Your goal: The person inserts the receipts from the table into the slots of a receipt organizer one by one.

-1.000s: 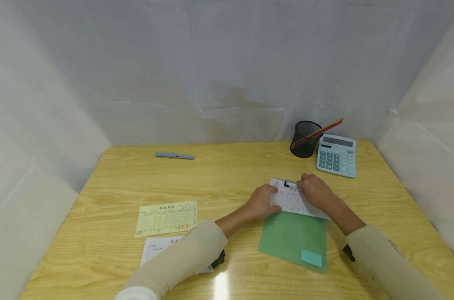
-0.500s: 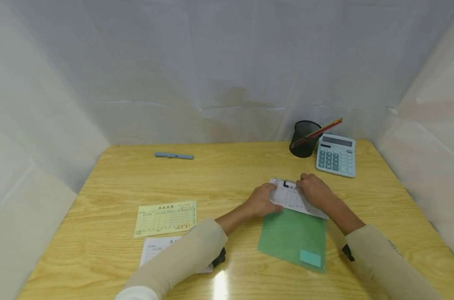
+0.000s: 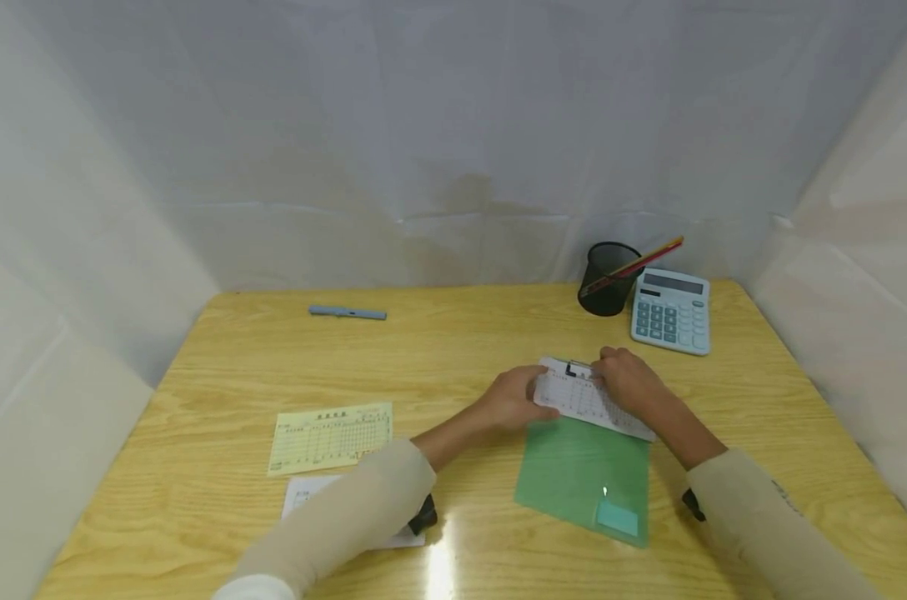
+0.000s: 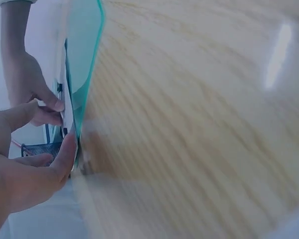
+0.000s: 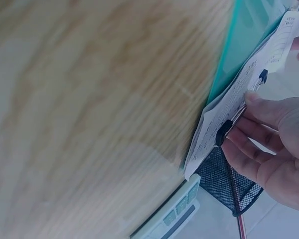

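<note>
A green see-through clipboard [image 3: 573,475] with a light blue label [image 3: 617,518] lies on the right half of the table. Small white printed slips [image 3: 584,404] sit at its top end under a wire clip with black ends [image 5: 223,131]. My right hand [image 3: 633,385] pinches this clip, thumb on the slips' side and fingers behind it in the right wrist view. At the slips' left edge is my left hand [image 3: 515,397], thumb and fingers spread apart, fingertips right at the paper's border.
A yellow printed slip [image 3: 333,437] lies on the left, with a white slip [image 3: 299,493] partly under my left sleeve. A blue pen [image 3: 347,312] is at the back left. The black mesh pen cup [image 3: 603,292] with pencils stands beside a light blue calculator [image 3: 671,312] at the back right.
My left hand has shifted slightly left, so more of the slips' left edge shows. The right hand stays at the clip, and the clipboard lies nearly as before.
</note>
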A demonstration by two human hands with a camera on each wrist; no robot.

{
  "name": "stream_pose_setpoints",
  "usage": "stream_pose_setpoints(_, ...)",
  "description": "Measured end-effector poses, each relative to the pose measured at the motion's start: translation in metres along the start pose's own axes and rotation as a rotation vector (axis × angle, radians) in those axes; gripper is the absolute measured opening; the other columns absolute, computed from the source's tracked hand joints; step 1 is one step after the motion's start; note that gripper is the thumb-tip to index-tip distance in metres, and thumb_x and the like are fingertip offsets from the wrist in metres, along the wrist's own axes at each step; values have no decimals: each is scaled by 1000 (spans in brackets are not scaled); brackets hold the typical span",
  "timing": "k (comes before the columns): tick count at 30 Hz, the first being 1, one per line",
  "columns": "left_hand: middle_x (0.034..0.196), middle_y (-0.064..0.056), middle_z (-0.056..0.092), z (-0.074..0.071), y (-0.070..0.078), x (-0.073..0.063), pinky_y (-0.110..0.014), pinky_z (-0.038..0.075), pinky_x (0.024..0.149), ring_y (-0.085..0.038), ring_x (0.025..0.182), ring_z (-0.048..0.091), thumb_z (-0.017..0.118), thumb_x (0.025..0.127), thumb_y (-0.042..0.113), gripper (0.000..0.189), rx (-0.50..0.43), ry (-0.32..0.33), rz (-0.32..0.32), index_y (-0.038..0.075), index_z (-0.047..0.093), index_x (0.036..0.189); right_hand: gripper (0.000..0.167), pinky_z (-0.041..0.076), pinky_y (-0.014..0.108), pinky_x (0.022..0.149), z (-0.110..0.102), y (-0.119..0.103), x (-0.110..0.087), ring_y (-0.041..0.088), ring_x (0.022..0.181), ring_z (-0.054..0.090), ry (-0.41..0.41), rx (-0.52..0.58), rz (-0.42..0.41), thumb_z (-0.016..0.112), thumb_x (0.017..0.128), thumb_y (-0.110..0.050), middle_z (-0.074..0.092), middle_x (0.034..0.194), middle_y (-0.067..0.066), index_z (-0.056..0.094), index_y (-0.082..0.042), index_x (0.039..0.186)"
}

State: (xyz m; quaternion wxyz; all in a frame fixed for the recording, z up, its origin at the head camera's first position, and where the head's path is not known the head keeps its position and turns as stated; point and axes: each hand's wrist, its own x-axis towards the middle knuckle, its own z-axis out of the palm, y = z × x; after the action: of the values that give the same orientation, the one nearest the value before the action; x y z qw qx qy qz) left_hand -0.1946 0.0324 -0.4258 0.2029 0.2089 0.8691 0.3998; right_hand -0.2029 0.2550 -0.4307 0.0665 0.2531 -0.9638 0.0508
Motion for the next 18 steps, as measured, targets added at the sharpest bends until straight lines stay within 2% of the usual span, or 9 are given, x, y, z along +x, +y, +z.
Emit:
stream_pose_setpoints(4, 138, -12, 51, -13, -3, -10, -38, 49, 94, -25, 120, 53, 71, 85, 30, 72, -4, 7, -15, 11, 37, 145, 6, 51, 37, 60, 1, 0, 1, 24, 67, 58, 7, -2, -1, 69, 81, -1, 58, 75, 11, 71, 3, 85)
stream_pose_setpoints(7, 143, -11, 47, -26, -7, -16, -41, 50, 94, -28, 124, 51, 70, 85, 29, 70, -10, 13, -13, 12, 38, 145, 6, 50, 37, 61, 1, 1, 1, 24, 68, 58, 8, 4, 2, 69, 82, -1, 58, 75, 10, 71, 3, 86)
stream_pose_setpoints(12, 145, -11, 45, -53, -18, -31, -43, 51, 92, -32, 124, 51, 70, 85, 27, 65, 35, 38, -4, 9, 42, 141, 7, 51, 37, 61, 0, 1, 2, 24, 68, 59, -4, 13, 11, 68, 82, -1, 58, 75, 10, 72, 4, 87)
stream_pose_setpoints(18, 143, -12, 46, -88, -37, -52, -47, 50, 93, -35, 124, 49, 71, 85, 27, 63, 78, 90, -37, 7, 45, 138, 8, 51, 37, 62, -3, 0, 2, 24, 69, 59, -15, 15, 17, 68, 82, -1, 58, 75, 11, 71, 5, 88)
